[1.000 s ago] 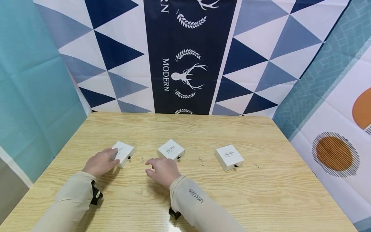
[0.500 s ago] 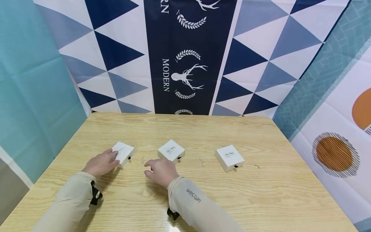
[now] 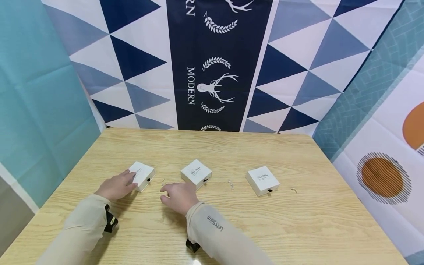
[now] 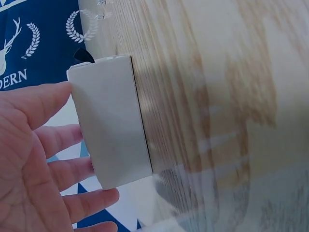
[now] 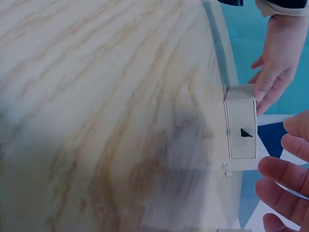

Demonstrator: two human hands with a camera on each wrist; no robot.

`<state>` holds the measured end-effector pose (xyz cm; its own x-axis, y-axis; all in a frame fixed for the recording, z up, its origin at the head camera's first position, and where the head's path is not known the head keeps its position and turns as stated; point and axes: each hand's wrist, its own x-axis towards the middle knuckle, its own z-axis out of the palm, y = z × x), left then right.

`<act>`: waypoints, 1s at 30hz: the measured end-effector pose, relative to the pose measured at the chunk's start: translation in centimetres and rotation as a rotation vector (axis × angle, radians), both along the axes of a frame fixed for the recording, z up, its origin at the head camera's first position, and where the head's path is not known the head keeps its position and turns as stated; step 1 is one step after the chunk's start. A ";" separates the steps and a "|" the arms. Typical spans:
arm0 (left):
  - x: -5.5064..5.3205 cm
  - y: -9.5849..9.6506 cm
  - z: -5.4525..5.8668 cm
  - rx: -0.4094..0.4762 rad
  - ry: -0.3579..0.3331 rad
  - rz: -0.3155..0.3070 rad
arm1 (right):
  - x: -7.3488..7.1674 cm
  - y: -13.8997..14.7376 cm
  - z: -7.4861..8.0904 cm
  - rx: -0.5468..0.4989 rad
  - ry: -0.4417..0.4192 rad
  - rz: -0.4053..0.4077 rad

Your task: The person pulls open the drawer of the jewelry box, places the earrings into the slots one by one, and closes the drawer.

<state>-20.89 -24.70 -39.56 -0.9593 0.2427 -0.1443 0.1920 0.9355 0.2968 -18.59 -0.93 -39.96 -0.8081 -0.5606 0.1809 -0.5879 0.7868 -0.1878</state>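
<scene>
Three small white boxes with dark lettering on top and a black pull tab sit on a wooden table. My left hand point(image 3: 114, 185) rests on the left box point(image 3: 144, 176), its fingers reaching over the top. In the left wrist view, its fairly straight fingers lie along the upper edge of that box point(image 4: 111, 125). My right hand point(image 3: 180, 197) hovers in front of the middle box point(image 3: 196, 172), fingers loosely bent and holding nothing. Near its fingertips lies a tiny shiny piece point(image 3: 163, 180), seen in the right wrist view as a clear, glittering piece point(image 5: 226, 170); its kind cannot be made out.
The right box point(image 3: 262, 180) stands apart from the others. Several tiny silvery pieces point(image 3: 231, 185) lie between the middle and right boxes, and a small gold-coloured piece point(image 3: 293, 190) lies farther right. A patterned cloth point(image 3: 212, 73) hangs behind the wooden table point(image 3: 265, 228).
My right hand has drifted slightly left, closer to the tiny shiny pieces beside the left box. The left hand stays on its box, and the boxes keep their places.
</scene>
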 end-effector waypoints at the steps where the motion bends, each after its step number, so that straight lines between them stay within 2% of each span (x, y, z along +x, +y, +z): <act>1: 0.0 0.0 0.0 0.001 0.001 -0.002 | 0.0 -0.1 0.0 0.008 -0.001 -0.002; 7: 0.0 -0.1 -0.2 0.013 0.004 -0.002 | -0.1 -0.5 0.0 0.027 -0.006 -0.002; 20: -0.5 0.1 -0.2 0.004 -0.023 0.012 | -0.9 -1.3 0.2 0.010 -0.082 -0.020; 30: -0.6 0.4 0.0 -0.023 0.057 -0.036 | -1.8 -1.7 -0.7 -0.027 -0.157 -0.070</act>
<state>-21.47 -24.35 -39.52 -0.9567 0.2748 -0.0957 0.2419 0.9339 0.2634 -20.42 -2.65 -40.63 -0.8643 -0.4990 0.0636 -0.4940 0.8181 -0.2943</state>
